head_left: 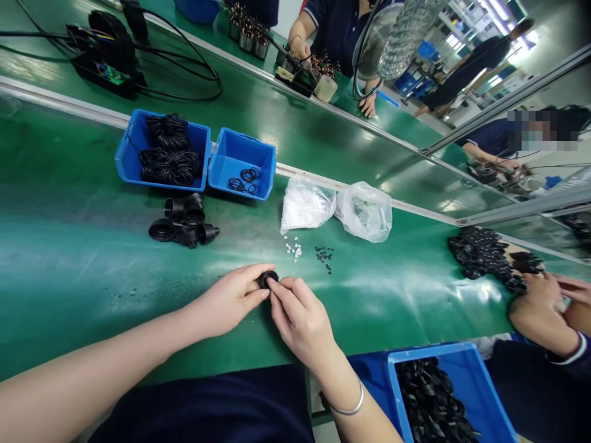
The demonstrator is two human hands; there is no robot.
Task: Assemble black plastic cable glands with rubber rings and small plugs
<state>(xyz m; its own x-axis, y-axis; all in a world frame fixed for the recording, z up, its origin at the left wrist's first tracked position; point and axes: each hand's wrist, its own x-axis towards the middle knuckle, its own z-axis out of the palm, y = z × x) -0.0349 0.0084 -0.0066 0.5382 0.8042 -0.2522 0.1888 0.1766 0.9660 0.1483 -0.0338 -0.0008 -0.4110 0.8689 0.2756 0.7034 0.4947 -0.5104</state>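
Observation:
My left hand (235, 299) is closed around a black round plastic fitting (264, 279), its opening turned up towards me. My right hand (302, 314) has its fingers drawn together with the tips at that opening; anything pinched there is hidden. Just beyond my hands lie several small white pieces (294, 248) and several tiny black pieces (324, 255), loose on the green tabletop (231, 344). A group of similar black plastic fittings (183, 223) stands to the left, farther back.
A blue bin (124, 161) holds coiled black rings; a second blue bin (217, 165) has a few. Two plastic bags (308, 204) (364, 211) lie behind the small pieces. A blue crate (492, 394) of black parts sits lower right. A co-worker's hands (540, 295) work at the right.

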